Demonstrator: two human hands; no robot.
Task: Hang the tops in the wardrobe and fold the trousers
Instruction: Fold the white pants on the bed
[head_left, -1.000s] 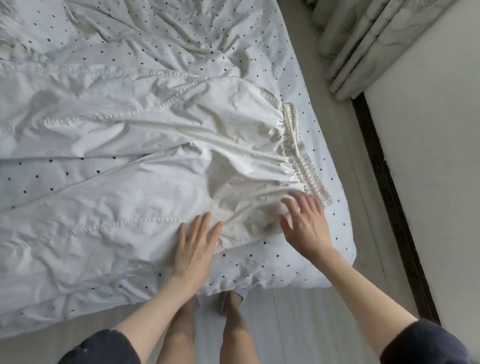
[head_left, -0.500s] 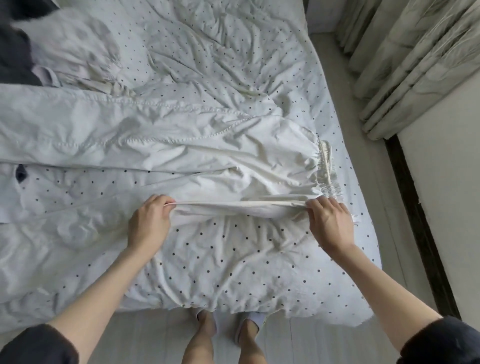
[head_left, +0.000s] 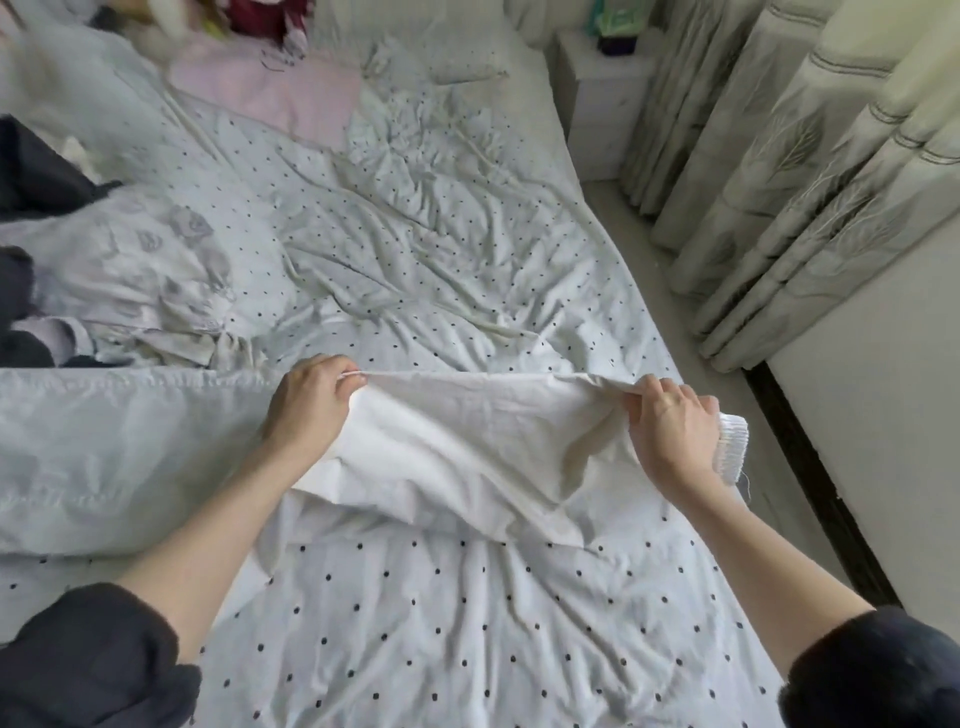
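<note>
The white trousers (head_left: 457, 441) lie across the near half of the spotted bed (head_left: 441, 639), lifted along their top edge. The left hand (head_left: 306, 410) pinches that edge with curled fingers; at its 3 o'clock the right hand (head_left: 675, 426) grips the cloth beside the gathered waistband (head_left: 732, 447). More clothes (head_left: 135, 280) are piled at 10 o'clock, and curtains (head_left: 789, 171) hang at 2 o'clock.

Soft, even daylight fills the room, leaving pale creases but no hard shadows or glare on the spotted bed sheet (head_left: 467, 623). The wide lens bends the curtains (head_left: 805, 182) at the right edge, and the far top-left corner is smeared with blur.
</note>
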